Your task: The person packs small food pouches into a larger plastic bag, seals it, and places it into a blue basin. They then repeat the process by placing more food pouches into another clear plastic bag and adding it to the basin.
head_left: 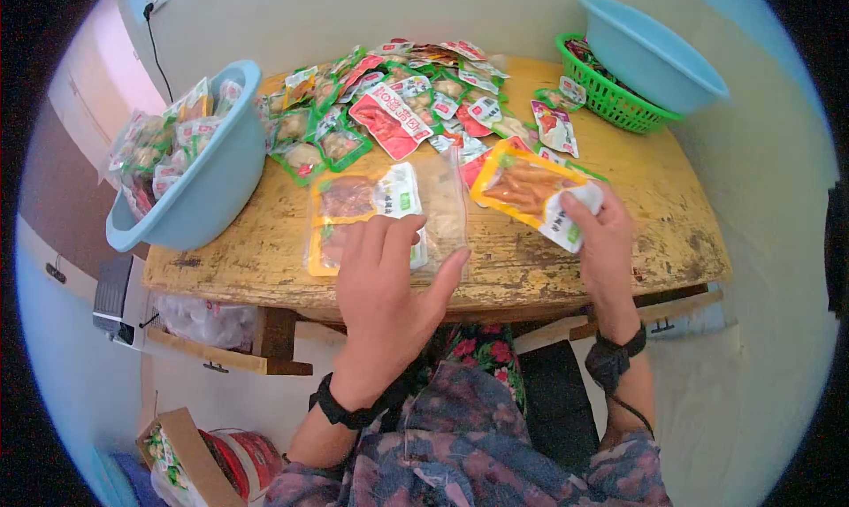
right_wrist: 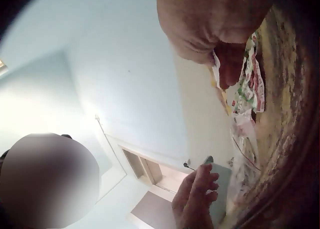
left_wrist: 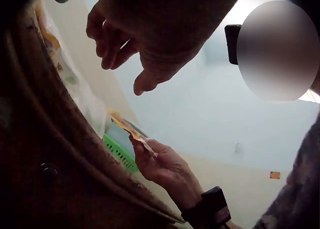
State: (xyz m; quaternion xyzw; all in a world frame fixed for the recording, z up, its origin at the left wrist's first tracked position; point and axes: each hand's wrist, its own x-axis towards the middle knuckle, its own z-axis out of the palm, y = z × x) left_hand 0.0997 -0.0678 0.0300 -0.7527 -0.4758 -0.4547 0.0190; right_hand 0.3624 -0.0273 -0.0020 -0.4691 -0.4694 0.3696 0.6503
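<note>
My right hand [head_left: 608, 246] pinches the white end of a yellow-edged food packet [head_left: 522, 186], thumb on top. The packet is tilted, its printed front facing up, above the table in the left wrist view. Loosely extended, the fingers of my left hand [head_left: 382, 273] hover over a clear zip bag [head_left: 447, 211] and hold nothing. Inside that bag, two yellow-edged packets [head_left: 347, 196] lie on its left side, the lower one partly hidden by the hand. Paler contents show through the bag's right side. Behind the bag spreads a heap of green- and red-edged packets [head_left: 389, 122].
A blue basin [head_left: 232, 184] full of packets stands at the table's left. At the back right, another blue basin [head_left: 659, 52] leans on a green basket [head_left: 610, 91]. Below the worn wooden table [head_left: 663, 215], a drawer [head_left: 208, 352] is pulled out. A cardboard box [head_left: 199, 463] sits lower left.
</note>
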